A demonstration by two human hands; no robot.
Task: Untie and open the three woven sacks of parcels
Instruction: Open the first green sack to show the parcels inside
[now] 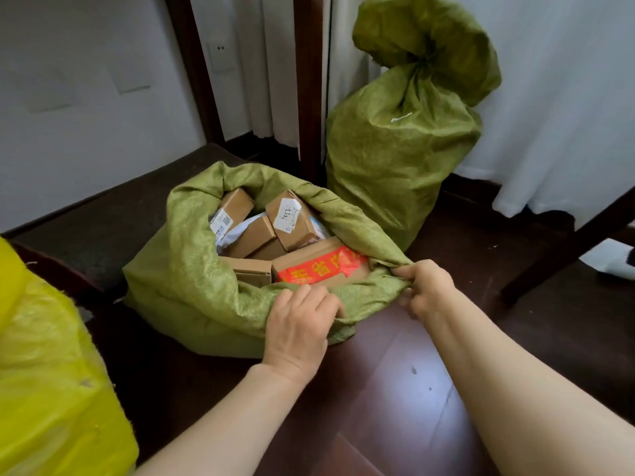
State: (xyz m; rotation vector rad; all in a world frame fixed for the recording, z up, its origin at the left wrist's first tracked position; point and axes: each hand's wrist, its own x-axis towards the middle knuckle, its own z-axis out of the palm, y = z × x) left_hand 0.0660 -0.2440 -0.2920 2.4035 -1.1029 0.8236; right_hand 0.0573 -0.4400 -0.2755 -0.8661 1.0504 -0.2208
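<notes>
A green woven sack (178, 286) sits on the floor in the middle, its mouth wide open and rolled down. Several cardboard parcels (292, 218) show inside, one with red tape (319, 266). My left hand (299, 324) grips the near rim of this sack. My right hand (426, 286) pinches the rim at its right corner. Behind it stands a second green sack (395, 159), upright and tied shut at the neck (421, 65). A yellow woven sack (44, 372) fills the lower left; its top is out of view.
Dark wooden frame posts (309, 91) rise behind the open sack, with white curtains (556, 97) at the back right. A dark chair leg (567, 249) slants at the right. The floor (395, 389) is dark reddish wood; a dark mat (103, 218) lies at the left.
</notes>
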